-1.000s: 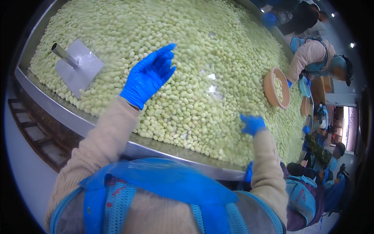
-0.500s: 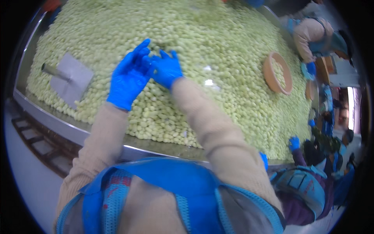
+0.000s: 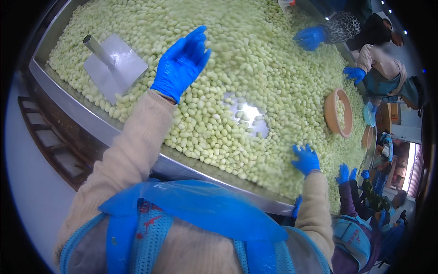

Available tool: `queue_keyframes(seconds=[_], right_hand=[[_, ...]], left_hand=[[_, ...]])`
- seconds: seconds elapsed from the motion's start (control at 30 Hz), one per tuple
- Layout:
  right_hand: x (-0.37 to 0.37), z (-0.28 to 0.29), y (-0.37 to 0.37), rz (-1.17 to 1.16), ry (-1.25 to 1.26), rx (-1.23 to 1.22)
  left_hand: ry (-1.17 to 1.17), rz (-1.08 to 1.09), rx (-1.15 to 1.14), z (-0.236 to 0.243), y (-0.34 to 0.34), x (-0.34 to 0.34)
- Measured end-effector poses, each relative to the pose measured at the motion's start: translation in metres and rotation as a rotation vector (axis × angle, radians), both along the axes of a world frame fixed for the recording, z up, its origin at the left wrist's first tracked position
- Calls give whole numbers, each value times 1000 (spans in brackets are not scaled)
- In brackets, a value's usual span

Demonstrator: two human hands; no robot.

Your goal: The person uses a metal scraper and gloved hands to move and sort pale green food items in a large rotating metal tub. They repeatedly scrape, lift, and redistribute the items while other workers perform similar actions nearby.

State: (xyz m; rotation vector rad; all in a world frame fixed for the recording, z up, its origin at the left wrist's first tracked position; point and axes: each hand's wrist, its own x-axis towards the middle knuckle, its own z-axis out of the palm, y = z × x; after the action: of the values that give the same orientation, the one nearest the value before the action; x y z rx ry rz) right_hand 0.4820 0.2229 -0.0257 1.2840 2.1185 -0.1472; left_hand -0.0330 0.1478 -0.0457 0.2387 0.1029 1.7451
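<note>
The pale green pieces (image 3: 214, 144), smooth and oval, are spread in a thick layer across a metal table (image 3: 200, 172), whose near rim is positioned toward 6 o'clock of the view. The left hand (image 3: 181, 64), gloved in blue, is held at 11 o'clock above the layer. Its grip is loosely cupped, with the fingers half curled and directed toward 1 o'clock; whether a piece is held in the palm cannot be told. The right hand (image 3: 306, 160), likewise gloved, is placed between 3 and 4 o'clock. Its grip is wide, with the fingers spread low over the pieces; whether they are touched cannot be told. The two hands are set well apart. Between them, a bare metal patch (image 3: 250, 116) is exposed just off centre toward 2 o'clock. A flat metal scraper (image 3: 130, 57), fitted with a tube handle, is rested on the pieces at 10 o'clock, near the left hand. An orange bowl (image 3: 330, 116), partly filled with pieces, is tilted on the layer between 2 and 3 o'clock. A co-worker's gloved hand (image 3: 311, 38) is extended over the layer between 1 and 2 o'clock.
</note>
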Motion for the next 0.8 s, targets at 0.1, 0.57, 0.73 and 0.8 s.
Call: queue_keyframes(seconds=[0.1, 0.57, 0.73, 0.8], right_hand=[[-35, 11, 46, -74, 438, -128], [-372, -74, 184, 254, 643, 196], [-285, -44, 110, 482, 276, 58], [-222, -44, 80, 386, 347, 84]], left_hand=[[-36, -9, -13, 1, 2, -3], [-92, -39, -51, -6, -8, -13], [-69, -12, -17, -5, -11, -29], [-84, -16, -9, -8, -12, -30]])
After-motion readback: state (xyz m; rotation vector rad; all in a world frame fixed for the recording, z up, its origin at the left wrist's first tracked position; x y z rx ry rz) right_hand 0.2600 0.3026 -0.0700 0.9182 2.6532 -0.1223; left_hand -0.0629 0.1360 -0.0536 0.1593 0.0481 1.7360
